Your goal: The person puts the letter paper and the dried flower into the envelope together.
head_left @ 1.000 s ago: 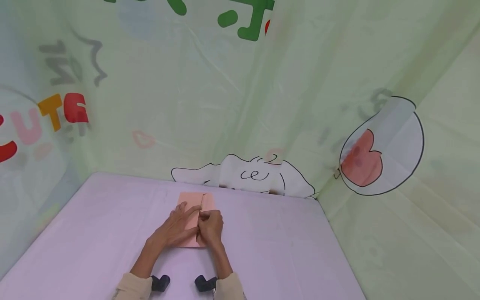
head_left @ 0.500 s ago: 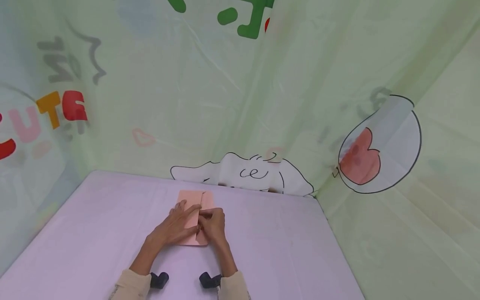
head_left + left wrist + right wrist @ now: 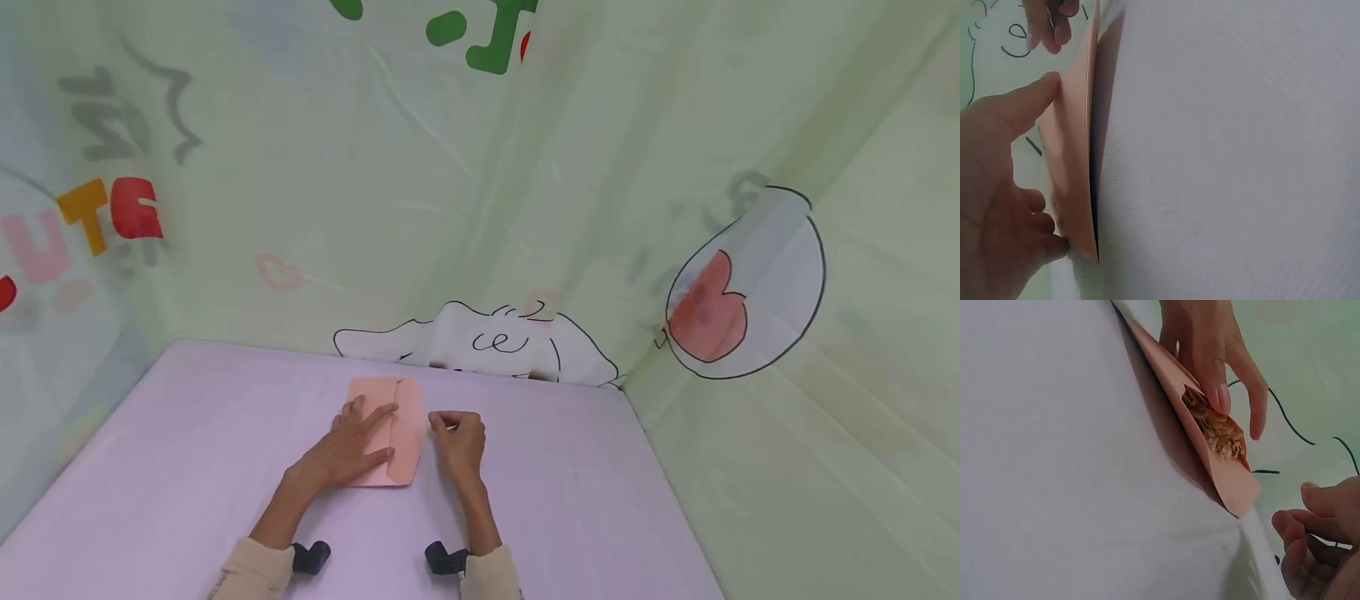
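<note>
A pink envelope [image 3: 405,433] lies on the table, a flap along its right side folded out. In the right wrist view a brown-and-gold patterned patch [image 3: 1215,428] shows at the envelope's opening; what it belongs to is hidden. My left hand [image 3: 341,450] rests on the envelope's left part with fingers spread, the thumb and index fingertips near the opening's edge. Just right of the flap, my right hand [image 3: 461,442] is held apart from the envelope. Its fingers [image 3: 1294,540] are loosely curled and the thumb stands off them, with nothing seen between.
A pale lilac cloth covers the table [image 3: 570,500]. Behind and beside it hang pale green printed curtains [image 3: 360,208], reaching down to the table's edges. A black wrist-camera mount [image 3: 311,557] sits at the left wrist and another mount [image 3: 444,558] at the right.
My right hand has moved right, off the envelope's opening, and the flap now shows uncovered. The left hand stays on the envelope. The head view has shifted slightly.
</note>
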The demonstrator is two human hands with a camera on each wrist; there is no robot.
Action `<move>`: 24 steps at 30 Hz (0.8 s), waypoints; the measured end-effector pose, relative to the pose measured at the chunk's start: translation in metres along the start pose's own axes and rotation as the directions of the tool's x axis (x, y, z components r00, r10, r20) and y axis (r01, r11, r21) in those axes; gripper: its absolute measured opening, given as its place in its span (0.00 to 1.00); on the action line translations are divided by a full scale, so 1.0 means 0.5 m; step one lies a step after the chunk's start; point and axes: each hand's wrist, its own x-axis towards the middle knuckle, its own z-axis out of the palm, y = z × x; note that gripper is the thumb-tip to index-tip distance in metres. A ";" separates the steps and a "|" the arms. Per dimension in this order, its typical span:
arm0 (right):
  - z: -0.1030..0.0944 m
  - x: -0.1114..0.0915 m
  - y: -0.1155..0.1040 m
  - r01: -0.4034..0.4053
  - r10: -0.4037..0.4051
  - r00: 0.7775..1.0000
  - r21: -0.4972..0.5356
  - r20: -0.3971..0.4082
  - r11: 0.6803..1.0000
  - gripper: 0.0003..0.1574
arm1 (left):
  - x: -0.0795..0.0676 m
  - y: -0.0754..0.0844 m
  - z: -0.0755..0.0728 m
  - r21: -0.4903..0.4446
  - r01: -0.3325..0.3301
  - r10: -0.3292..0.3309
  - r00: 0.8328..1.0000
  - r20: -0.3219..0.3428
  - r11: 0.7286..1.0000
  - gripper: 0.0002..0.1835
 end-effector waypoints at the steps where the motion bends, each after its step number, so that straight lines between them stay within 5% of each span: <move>1: -0.006 0.002 0.001 0.001 -0.001 1.000 -0.006 -0.011 1.000 0.06 | -0.001 -0.001 -0.001 0.005 -0.006 0.006 1.000 -0.016 1.000 0.36; 7: -0.041 0.017 0.012 0.177 -0.177 0.984 -0.109 0.009 0.978 0.15 | -0.003 -0.023 -0.012 0.102 -0.077 0.097 0.974 -0.207 0.992 0.36; 15: -0.101 0.052 0.012 0.424 -0.384 0.906 -0.363 0.180 0.830 0.37 | -0.012 -0.065 -0.111 0.269 0.044 0.025 0.969 -0.247 0.962 0.40; 19: -0.118 0.061 0.024 0.445 -0.363 0.895 -0.441 0.260 0.780 0.48 | -0.018 -0.087 -0.140 0.299 0.087 -0.012 0.970 -0.245 0.950 0.42; 24: -0.128 0.055 0.038 0.407 -0.273 0.908 -0.507 0.319 0.760 0.60 | -0.029 -0.105 -0.150 0.287 0.143 -0.088 0.977 -0.196 0.947 0.44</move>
